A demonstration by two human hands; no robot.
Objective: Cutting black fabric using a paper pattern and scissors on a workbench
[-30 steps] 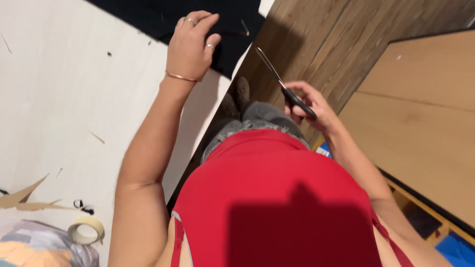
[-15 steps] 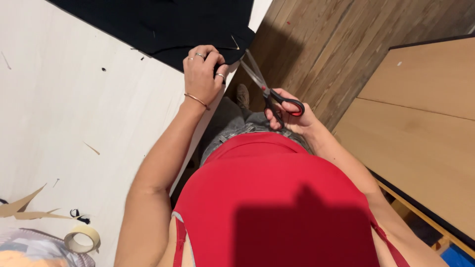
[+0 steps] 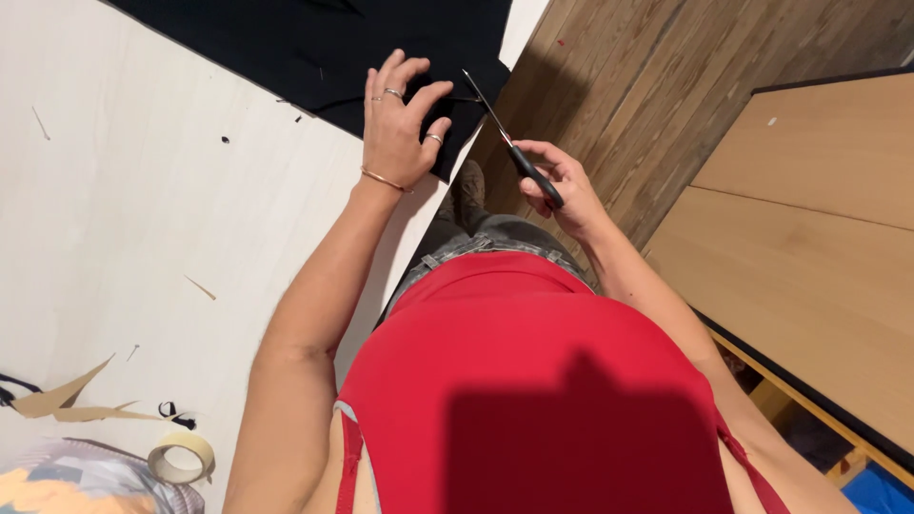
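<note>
Our left hand (image 3: 400,133) lies flat, fingers spread, pinning the black cloth (image 3: 314,48) at the tabletop (image 3: 143,219) edge so it stays taut. Our right hand (image 3: 562,186) grips the scissors (image 3: 509,152), fingers closed through the handles, blades at the cloth's edge.

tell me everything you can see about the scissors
The scissors have slim silver metal blades and dark handles. The right hand holds the handles, blades pointing up and away to the edge of the black fabric, which the left hand presses flat on the white table. The blades look nearly closed.
</note>
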